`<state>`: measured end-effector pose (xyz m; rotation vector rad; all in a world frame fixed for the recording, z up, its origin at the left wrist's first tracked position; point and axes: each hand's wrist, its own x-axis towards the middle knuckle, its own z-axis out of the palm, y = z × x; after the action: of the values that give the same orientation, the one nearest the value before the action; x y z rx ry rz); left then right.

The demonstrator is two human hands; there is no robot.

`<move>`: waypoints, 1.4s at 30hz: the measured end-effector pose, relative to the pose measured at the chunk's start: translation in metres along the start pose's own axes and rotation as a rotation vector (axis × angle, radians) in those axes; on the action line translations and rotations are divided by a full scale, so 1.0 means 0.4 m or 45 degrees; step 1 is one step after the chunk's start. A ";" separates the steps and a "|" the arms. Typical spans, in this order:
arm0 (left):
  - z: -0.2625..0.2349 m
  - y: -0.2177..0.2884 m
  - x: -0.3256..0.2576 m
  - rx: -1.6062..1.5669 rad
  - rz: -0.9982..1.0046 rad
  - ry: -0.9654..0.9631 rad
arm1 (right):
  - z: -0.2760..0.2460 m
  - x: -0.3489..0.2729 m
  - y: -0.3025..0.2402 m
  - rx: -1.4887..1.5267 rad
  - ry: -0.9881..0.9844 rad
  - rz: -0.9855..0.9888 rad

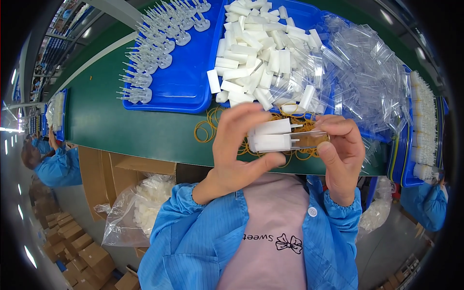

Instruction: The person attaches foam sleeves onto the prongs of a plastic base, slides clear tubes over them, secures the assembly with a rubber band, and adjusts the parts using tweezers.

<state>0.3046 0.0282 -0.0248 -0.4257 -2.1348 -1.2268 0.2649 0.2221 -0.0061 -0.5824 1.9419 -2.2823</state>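
Over the near table edge, my right hand (342,154) pinches the right end of a clear plastic sleeve (309,140) between thumb and fingers. Two white rectangular blocks (271,142) lie side by side at the sleeve's left end, with thin clear prongs sticking out of them to the right. My left hand (237,150) curves around the blocks' left end, thumb below and slightly blurred fingers above, spread apart. Gaps show between those fingertips and the blocks; contact near the palm cannot be made out. Yellow rubber bands (304,153) lie on the table behind and beneath my hands.
A blue tray (188,92) holds rows of clear pronged pieces at far left. Beside it, another blue tray (302,6) carries loose white blocks and clear sleeves (372,72). Filled trays (419,125) stand at right. An open carton (99,169) sits below left; co-workers (58,166) flank both sides.
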 end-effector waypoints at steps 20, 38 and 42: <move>-0.017 -0.006 -0.022 -1.277 -1.008 -0.035 | -0.020 0.001 -0.033 -0.526 -0.015 -0.174; -0.016 0.033 -0.031 -1.520 -1.026 -0.095 | 0.027 -0.009 -0.060 -0.805 -0.105 -0.441; -0.023 -0.012 -0.061 -1.389 -0.987 -0.031 | 0.028 0.030 -0.080 -0.641 -0.171 -0.352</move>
<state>0.3234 0.0185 -0.0407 -0.0021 -1.4608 -2.8049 0.2630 0.2140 0.0287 -1.0795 2.5061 -1.8040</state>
